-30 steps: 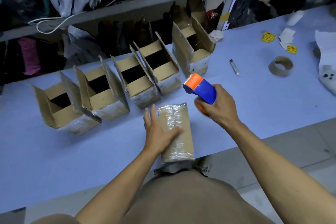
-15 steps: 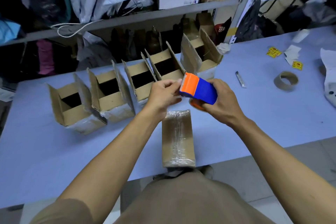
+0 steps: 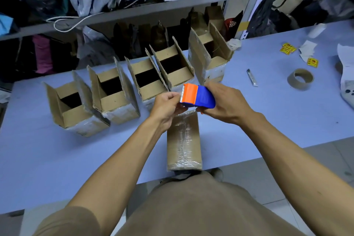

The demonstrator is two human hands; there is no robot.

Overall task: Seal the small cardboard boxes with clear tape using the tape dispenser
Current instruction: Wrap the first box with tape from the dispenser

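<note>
Six small brown cardboard boxes are sitting on the pale blue table [image 3: 268, 120]: five open ones are standing in a row from 9 o'clock to 1 o'clock, namely the leftmost open box [image 3: 74, 105], a second open box [image 3: 115, 94], a third open box [image 3: 147, 80], a fourth open box [image 3: 173, 67] and the tallest open box [image 3: 208, 57] at the far right end, all with flaps standing up. The sixth, a closed box wrapped in clear tape [image 3: 183, 142], is lying flat at 6 o'clock, at the near table edge, directly below the hands. One blue and orange plastic tape dispenser [image 3: 197, 96] is being held in the air at the centre, above the far end of the closed box. The right hand [image 3: 224, 101] is wrapping around the blue body, fingers curled over it. The left hand [image 3: 168, 105] is pinching at the serrated orange end; whether a tape end is between the fingertips cannot be told. The hands and dispenser are covering part of the fourth open box's front. At 3 o'clock one empty brown cardboard tape core [image 3: 300, 79] is lying flat, with one small silver utility knife [image 3: 251, 77] just left of it. Yellow printed labels [image 3: 288, 48] and torn white paper scraps [image 3: 307, 50] are lying at 2 o'clock. A grey metal shelf [image 3: 145, 8] cluttered with bags is running behind the table at 12 o'clock.
</note>
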